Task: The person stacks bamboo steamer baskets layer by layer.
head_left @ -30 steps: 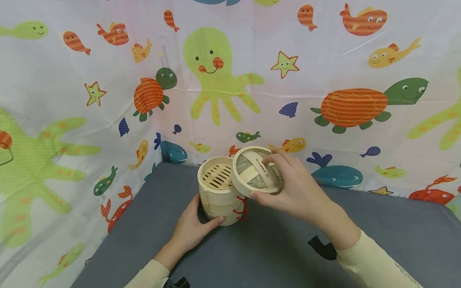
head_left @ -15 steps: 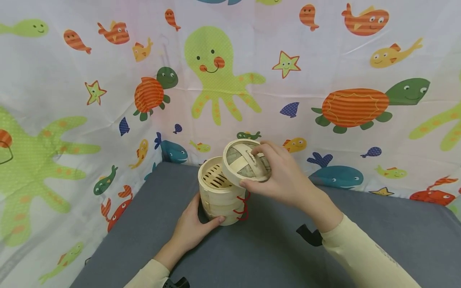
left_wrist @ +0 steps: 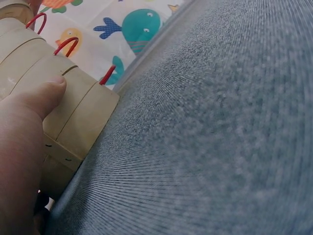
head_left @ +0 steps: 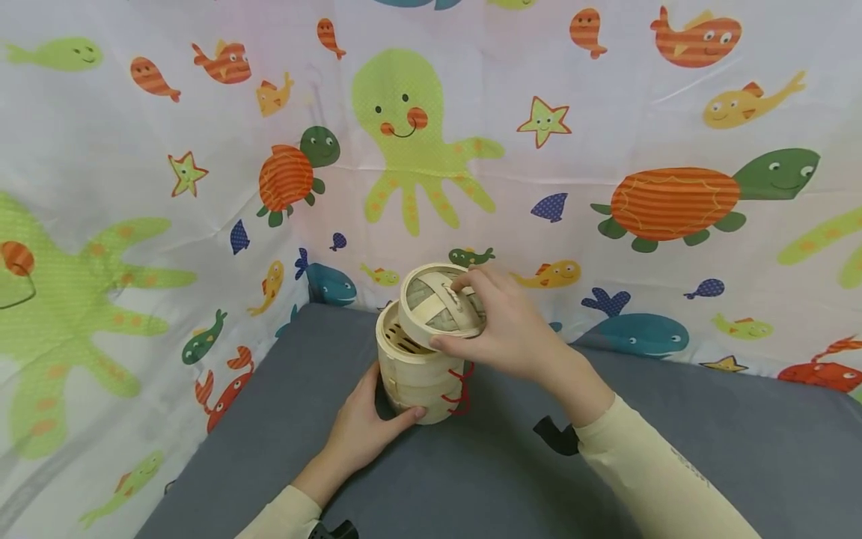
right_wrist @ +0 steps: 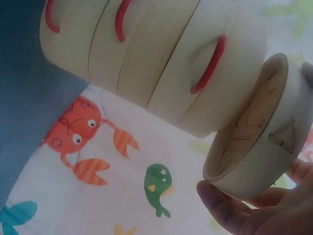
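A round bamboo steamer point(head_left: 420, 389) of stacked tiers stands on the grey surface, its slatted top partly in sight. My left hand point(head_left: 360, 430) grips its lower left side, the thumb across the front; in the left wrist view that thumb point(left_wrist: 46, 95) presses the bamboo wall. Red loops point(right_wrist: 210, 66) stick out from the tiers' right side. With my right hand point(head_left: 518, 329) I hold the woven, domed lid point(head_left: 431, 307), tilted over the top of the steamer and covering its right part. From the right wrist, the lid's hollow underside point(right_wrist: 252, 122) faces the top tier, its rim close to it.
Grey cloth point(head_left: 485, 471) covers the table. Behind and to the left hangs a white curtain point(head_left: 485, 67) printed with sea animals, close behind the steamer. A black strap point(head_left: 557, 436) juts from the right wrist.
My right hand has carried the lid leftward and slightly up, farther over the steamer's top. The left hand keeps its grip, and the steamer stays in place. The head view has shifted slightly.
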`<state>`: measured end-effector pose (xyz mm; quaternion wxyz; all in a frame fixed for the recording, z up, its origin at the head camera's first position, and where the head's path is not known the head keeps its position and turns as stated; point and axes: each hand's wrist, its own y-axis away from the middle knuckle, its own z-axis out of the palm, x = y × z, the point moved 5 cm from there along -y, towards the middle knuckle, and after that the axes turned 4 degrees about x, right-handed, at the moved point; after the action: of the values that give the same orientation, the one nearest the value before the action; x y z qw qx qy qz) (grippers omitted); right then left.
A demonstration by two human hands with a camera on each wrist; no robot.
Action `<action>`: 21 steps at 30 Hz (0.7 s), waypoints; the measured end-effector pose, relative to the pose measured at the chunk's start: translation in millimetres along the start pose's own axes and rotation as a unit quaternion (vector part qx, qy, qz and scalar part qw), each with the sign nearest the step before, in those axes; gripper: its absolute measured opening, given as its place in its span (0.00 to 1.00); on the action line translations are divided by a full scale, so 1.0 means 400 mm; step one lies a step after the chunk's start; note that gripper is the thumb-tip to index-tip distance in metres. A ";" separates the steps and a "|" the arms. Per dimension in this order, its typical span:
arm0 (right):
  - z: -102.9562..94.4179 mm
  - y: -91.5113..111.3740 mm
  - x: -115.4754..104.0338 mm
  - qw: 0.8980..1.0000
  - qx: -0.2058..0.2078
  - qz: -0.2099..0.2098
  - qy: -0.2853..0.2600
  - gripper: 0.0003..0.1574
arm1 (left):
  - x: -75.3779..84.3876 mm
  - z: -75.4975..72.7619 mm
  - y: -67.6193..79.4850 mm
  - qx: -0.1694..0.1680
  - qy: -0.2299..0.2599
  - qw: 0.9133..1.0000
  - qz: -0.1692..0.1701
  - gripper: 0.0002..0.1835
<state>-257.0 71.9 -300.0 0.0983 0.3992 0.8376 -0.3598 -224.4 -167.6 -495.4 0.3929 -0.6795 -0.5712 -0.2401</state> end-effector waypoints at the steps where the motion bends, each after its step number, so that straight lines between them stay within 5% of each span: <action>1: 0.005 -0.002 -0.002 1.000 -0.001 -0.001 -0.001 0.46 | 0.000 0.000 0.001 0.000 0.001 1.000 -0.002 0.64; 21: 0.062 -0.021 -0.020 0.999 -0.016 -0.040 0.001 0.41 | 0.001 0.004 0.001 -0.007 0.002 1.000 -0.009 0.64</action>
<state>-260.9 46.6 -309.9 0.0891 0.3640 0.8589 -0.3492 -224.3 -166.2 -496.0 0.3875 -0.6767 -0.5744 -0.2489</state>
